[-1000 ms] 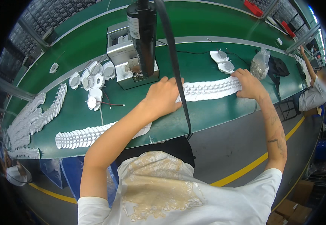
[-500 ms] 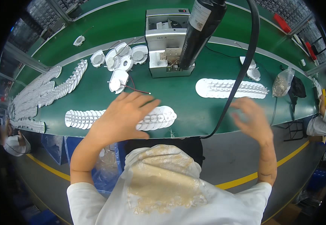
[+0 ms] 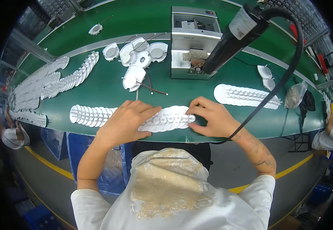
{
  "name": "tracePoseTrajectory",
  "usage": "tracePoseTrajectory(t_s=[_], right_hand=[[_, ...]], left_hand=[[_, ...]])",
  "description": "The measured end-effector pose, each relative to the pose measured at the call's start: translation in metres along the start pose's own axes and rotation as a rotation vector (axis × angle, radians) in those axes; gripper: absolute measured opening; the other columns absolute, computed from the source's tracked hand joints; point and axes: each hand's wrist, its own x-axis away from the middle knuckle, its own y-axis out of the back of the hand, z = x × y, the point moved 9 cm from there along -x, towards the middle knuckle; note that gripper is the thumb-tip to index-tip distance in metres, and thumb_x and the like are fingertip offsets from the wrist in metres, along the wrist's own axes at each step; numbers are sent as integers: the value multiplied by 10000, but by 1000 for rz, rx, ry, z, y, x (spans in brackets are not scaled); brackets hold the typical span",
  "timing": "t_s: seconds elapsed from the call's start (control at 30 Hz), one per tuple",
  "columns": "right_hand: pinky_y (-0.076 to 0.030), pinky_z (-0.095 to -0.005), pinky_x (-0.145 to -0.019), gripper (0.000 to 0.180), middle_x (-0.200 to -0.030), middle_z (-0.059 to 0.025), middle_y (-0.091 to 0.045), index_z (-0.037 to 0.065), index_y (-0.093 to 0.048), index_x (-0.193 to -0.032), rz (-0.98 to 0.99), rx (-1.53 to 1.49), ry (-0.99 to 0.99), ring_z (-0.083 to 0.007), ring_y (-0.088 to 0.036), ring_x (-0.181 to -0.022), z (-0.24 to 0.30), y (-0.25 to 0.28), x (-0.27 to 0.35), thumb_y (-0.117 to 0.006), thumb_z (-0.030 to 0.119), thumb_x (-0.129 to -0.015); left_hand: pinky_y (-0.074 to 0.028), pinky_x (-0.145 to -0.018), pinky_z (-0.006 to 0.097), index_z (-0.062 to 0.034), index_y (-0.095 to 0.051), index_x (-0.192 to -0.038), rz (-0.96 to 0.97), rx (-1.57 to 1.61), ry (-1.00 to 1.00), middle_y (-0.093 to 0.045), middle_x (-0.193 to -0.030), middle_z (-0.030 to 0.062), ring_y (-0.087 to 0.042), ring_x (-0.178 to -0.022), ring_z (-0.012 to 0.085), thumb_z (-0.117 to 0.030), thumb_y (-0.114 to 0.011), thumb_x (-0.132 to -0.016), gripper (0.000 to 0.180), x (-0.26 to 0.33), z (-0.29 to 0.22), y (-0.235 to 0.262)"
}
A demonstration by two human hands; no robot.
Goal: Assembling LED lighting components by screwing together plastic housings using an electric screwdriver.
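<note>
A row of overlapping white round plastic parts (image 3: pixel 166 119) lies along the near side of the green bench. My left hand (image 3: pixel 125 122) straddles the middle of this row, its fingers at the far edge and its thumb at the near edge. At the row's right end, my right hand (image 3: pixel 214 118) closes on the last parts between fingers and thumb. Beyond the left hand sits a single white plastic housing (image 3: pixel 132 78) with a thin red and black wire. The left palm hides some of the parts beneath it.
A grey metal machine (image 3: pixel 191 42) stands at the back, with a black cylindrical tool (image 3: pixel 231 42) leaning across its front. Its thick black cable (image 3: pixel 279 86) loops down on the right. Another white row (image 3: pixel 247 96), more stacks (image 3: pixel 70 80) and a clear bag (image 3: pixel 293 96) lie around.
My right hand has come left from open air and taken hold of the row's right end. The left hand stays over the row. The whole view has shifted slightly.
</note>
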Motion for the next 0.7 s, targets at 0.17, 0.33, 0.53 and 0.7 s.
tracePoseTrajectory(t_s=[0.17,0.33,0.53,0.7], right_hand=[[-505,-323,-651,236,-969,-45,-564,90,-639,-936,-25,70,-72,-223,-601,-803,-1,13,16,-717,166,-727],[-510,-318,-678,257,-947,-81,-583,53,-643,-956,-119,96,-93,-246,-611,-783,-6,12,17,-708,97,-711],[-513,-333,-675,221,-938,-63,-593,71,-647,-948,-123,137,-78,-238,-597,-835,-7,24,32,-679,82,-730],[-497,-339,-763,271,-955,-84,-615,52,-654,-958,-130,125,-205,-259,-584,-894,-29,54,65,-680,4,-693]], left_hand=[[-421,-869,363,-91,-550,-1263,-15,40,-13,-600,-1116,93,-543,-1002,283,-159,-799,-601,710,3,9,0],[-423,-876,372,-94,-547,-1268,-10,76,-38,-595,-1110,97,-537,-1008,292,-162,-799,-602,715,-3,11,-1],[-430,-888,366,-80,-553,-1255,-25,89,-39,-598,-1123,80,-534,-1025,266,-152,-799,-612,692,1,14,1],[-429,-883,374,-68,-570,-1218,-56,101,-19,-599,-1156,98,-542,-1012,294,-158,-800,-598,667,4,21,3]])
